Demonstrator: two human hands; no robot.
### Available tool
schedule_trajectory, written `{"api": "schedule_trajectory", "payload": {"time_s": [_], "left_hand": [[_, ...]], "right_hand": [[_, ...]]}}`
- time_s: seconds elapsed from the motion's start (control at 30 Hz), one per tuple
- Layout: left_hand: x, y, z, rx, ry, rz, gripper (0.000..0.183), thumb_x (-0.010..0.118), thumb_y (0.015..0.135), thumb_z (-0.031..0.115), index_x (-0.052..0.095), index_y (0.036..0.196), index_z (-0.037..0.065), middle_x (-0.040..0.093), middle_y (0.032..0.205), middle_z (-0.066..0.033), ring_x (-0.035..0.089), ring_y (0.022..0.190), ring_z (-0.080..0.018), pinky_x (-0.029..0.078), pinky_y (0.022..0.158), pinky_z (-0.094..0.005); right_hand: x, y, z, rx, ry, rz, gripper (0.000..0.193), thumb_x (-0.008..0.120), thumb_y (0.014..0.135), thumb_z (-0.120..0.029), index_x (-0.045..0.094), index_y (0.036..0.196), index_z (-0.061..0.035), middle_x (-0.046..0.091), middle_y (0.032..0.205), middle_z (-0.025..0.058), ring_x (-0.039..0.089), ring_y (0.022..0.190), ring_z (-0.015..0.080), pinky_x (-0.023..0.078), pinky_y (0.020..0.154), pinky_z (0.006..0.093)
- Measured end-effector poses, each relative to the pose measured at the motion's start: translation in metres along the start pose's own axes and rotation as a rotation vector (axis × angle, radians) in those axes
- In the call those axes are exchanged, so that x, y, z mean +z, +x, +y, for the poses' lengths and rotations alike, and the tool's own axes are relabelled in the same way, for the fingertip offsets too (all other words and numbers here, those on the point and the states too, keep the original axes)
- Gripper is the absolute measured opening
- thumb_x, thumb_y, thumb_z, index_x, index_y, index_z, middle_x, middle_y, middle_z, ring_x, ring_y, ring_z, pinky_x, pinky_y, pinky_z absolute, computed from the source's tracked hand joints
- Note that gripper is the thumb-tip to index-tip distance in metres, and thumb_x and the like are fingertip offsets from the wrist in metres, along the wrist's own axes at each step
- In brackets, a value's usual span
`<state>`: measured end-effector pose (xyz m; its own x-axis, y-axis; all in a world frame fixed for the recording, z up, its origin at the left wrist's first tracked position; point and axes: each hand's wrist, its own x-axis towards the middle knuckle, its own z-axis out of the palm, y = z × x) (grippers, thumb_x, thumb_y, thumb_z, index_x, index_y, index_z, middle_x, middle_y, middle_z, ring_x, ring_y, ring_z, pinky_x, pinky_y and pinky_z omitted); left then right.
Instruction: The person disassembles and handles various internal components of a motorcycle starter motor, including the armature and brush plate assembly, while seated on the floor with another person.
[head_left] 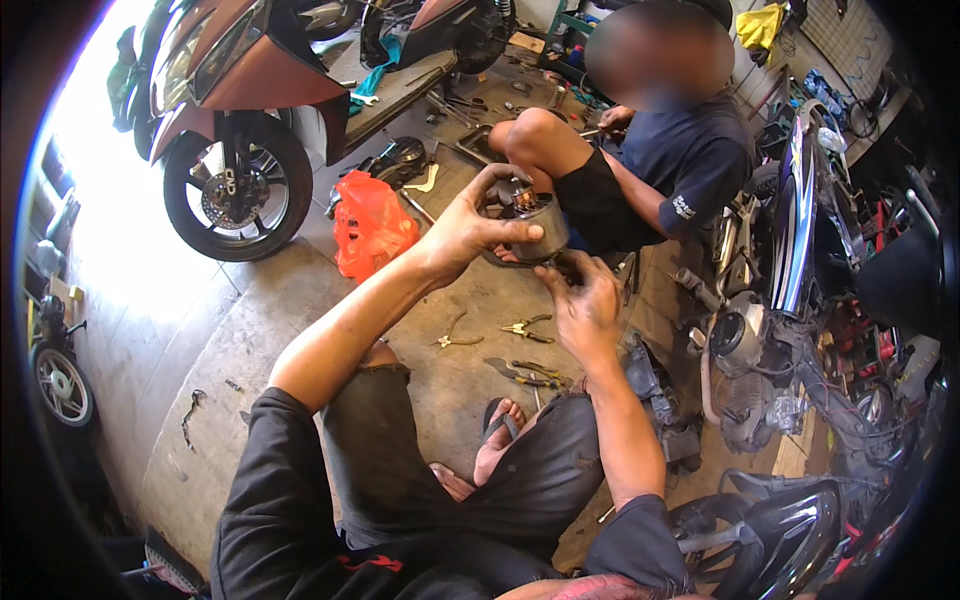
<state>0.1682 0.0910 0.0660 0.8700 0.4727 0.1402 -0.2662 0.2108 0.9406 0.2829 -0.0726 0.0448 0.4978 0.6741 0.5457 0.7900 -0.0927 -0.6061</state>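
My left hand (470,228) is closed round a small electric motor (541,234), a grey metal cylinder held up in front of me. Copper-coloured windings show at its top end, between my thumb and fingers. Just under the cylinder, my right hand (585,305) has its fingers pinched together against the lower end. What they grip there is hidden. On the floor below my hands lie several hand tools: open pliers (457,335), a second pair of pliers (528,329) with yellow and black handles, and more yellow-handled pliers (535,374).
A co-worker (690,150) in a dark shirt sits on the floor ahead. An orange-red plastic bag (368,225) lies beyond my left forearm, near a scooter's front wheel (238,188). At right stand a partly stripped motorcycle (795,230) and an engine (745,385). Loose tools and parts lie about.
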Motion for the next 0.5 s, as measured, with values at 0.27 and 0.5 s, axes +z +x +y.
{"api": "schedule_trajectory", "payload": {"time_s": [0.27, 0.5], "left_hand": [[0.002, -0.024, 0.000, 0.452, 0.042, -0.154, 0.085, 0.094, 0.063, 0.008, 0.040, 0.129, 0.009, 0.049, 0.128, -0.0081, 0.054, 0.119, -0.0187, 0.046, 0.102, -0.0367], [-0.003, -0.029, -0.003, 0.722, 0.201, -0.193, 0.078, 0.096, 0.059, 0.015, 0.048, 0.120, 0.008, 0.052, 0.118, -0.0115, 0.053, 0.119, -0.0228, 0.047, 0.097, -0.0373]], "right_hand": [[-0.013, -0.001, -0.007, -0.338, 0.007, 0.188, 0.025, 0.076, 0.071, -0.001, 0.069, 0.095, 0.0000, 0.068, 0.086, 0.0122, 0.062, 0.082, 0.0308, 0.048, 0.077, 0.0388], [-0.014, 0.001, -0.008, -0.468, 0.003, 0.235, 0.024, 0.075, 0.070, -0.002, 0.066, 0.092, 0.0013, 0.065, 0.085, 0.0135, 0.061, 0.081, 0.0308, 0.047, 0.077, 0.0388]]}}
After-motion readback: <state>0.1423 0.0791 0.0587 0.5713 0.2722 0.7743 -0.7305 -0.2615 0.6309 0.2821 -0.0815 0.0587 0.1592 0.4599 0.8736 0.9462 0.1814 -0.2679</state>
